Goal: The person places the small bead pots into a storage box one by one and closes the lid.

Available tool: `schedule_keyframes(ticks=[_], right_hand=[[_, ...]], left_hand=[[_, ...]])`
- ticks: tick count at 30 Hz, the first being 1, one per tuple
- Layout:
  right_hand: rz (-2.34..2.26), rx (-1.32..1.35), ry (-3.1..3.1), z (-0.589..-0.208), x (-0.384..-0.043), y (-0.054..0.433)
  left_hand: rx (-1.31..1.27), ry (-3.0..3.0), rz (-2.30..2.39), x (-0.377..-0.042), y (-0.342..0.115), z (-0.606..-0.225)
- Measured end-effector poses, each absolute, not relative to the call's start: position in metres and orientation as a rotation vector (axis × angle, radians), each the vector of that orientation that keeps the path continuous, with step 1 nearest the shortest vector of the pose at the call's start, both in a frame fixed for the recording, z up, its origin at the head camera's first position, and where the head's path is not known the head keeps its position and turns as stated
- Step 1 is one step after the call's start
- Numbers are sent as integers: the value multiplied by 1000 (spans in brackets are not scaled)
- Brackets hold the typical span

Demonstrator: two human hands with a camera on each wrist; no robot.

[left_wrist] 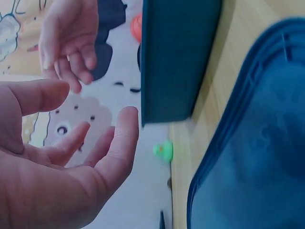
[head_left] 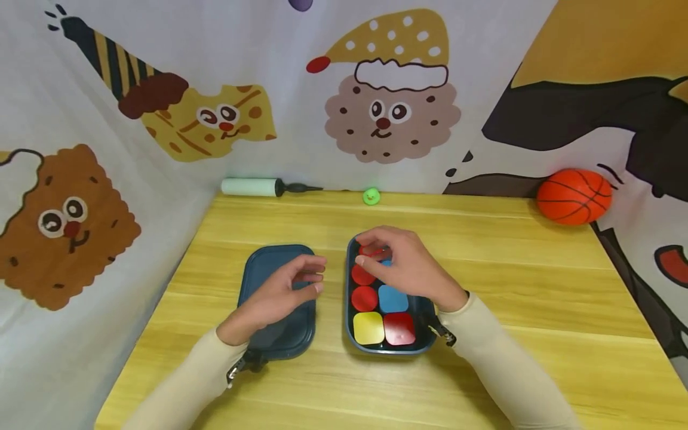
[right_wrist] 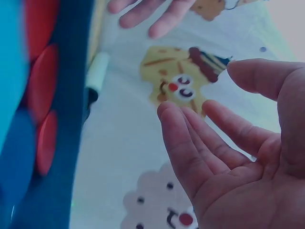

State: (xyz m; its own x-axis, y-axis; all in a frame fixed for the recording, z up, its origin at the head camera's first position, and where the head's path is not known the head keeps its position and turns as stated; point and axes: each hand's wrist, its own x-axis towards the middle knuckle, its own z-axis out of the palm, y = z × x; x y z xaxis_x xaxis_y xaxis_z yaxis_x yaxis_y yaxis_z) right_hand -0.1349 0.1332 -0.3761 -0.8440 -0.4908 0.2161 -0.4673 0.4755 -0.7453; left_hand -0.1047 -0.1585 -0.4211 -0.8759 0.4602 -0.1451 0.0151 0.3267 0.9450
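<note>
My left hand (head_left: 282,295) hovers over a dark blue lid (head_left: 269,263) lying on the table, its fingers loosely bent. In the left wrist view nothing lies between that hand's thumb and fingers. Right of the lid stands a dark blue box (head_left: 349,325), uncovered. Inside it are round red pieces (head_left: 364,298), a blue rounded-square piece (head_left: 393,298), a yellow one (head_left: 368,328) and a red one (head_left: 399,328). Above the box's far part hangs my right hand (head_left: 405,263), hiding some pieces. Relaxed fingers and an empty grasp show in the right wrist view.
Along the table's back edge lie a pale green hand pump (head_left: 249,187) with a black nozzle and a small green toy (head_left: 371,196). An orange basketball (head_left: 574,197) sits at the back right corner. A printed cloth (head_left: 301,119) hangs behind the wooden table (head_left: 516,269).
</note>
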Motion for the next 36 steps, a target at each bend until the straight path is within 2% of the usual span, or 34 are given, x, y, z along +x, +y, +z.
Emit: schedule_keyframes(ticks=[6,20,31,36], right_hand=[[-1388,-867,2589,-371,-130,99],[-1498,-562,2391,-406,-137,23],[-1844,-195,2354,-433,-102,-21],[-1994,-114,2384,-447,-84,-39]], left_hand=[[362,2275,1568,-103,-188,-420],[141,2359,1546,-106,-250,-436],[14,2440,1420,-97,-270,-450],[-43,2474,1385,-99,-276,-457]])
